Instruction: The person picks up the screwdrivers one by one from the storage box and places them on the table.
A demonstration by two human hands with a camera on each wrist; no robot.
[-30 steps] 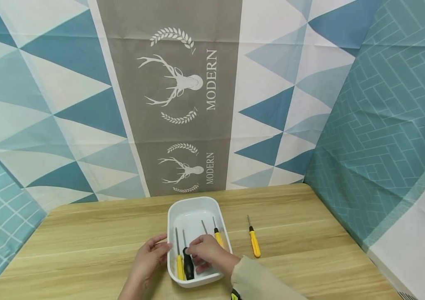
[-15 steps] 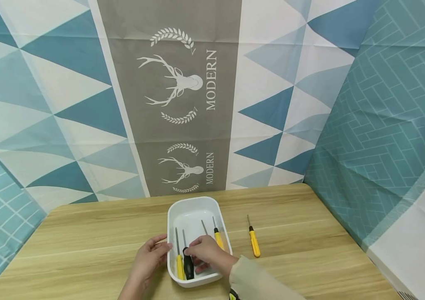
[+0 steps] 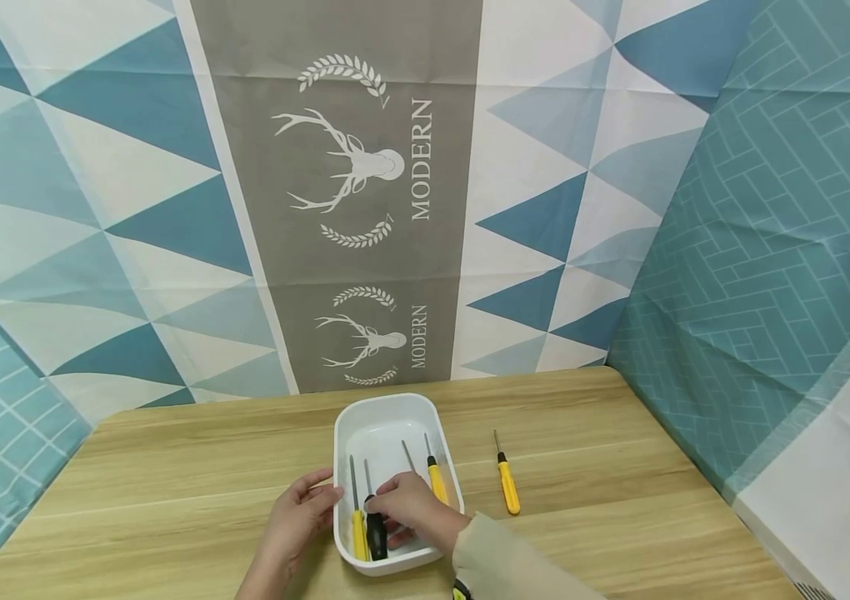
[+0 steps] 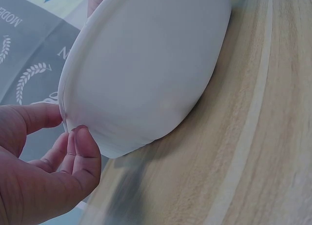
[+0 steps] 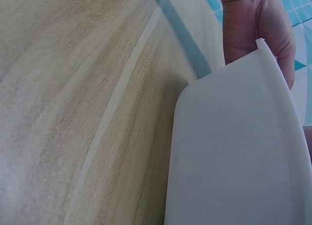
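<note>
A white plastic tray [image 3: 446, 433] stands on the wooden table, and my left hand [image 3: 299, 518] pinches its left rim between thumb and fingers; the left wrist view shows this grip close up. Reaching in over the right side, my right hand [image 3: 417, 505] grips a black-handled screwdriver [image 3: 377, 537] near the top of its handle. To the left of that lies a yellow-handled screwdriver [image 3: 359, 533]. Another yellow-handled screwdriver [image 3: 436, 479] rests along the right wall. Between them a metal shaft [image 3: 407, 454] shows, its handle hidden under my right hand.
To the right of the tray, a yellow screwdriver [image 3: 508, 483] with a black collar lies on the wooden table [image 3: 192, 492]. A patterned cloth [image 3: 380, 275] hangs behind the table's far edge. A white, vented unit [image 3: 837, 492] is at the far right.
My right hand shifts very slightly left at the black-handled screwdriver. The left hand, the tray and the other screwdrivers look the same.
</note>
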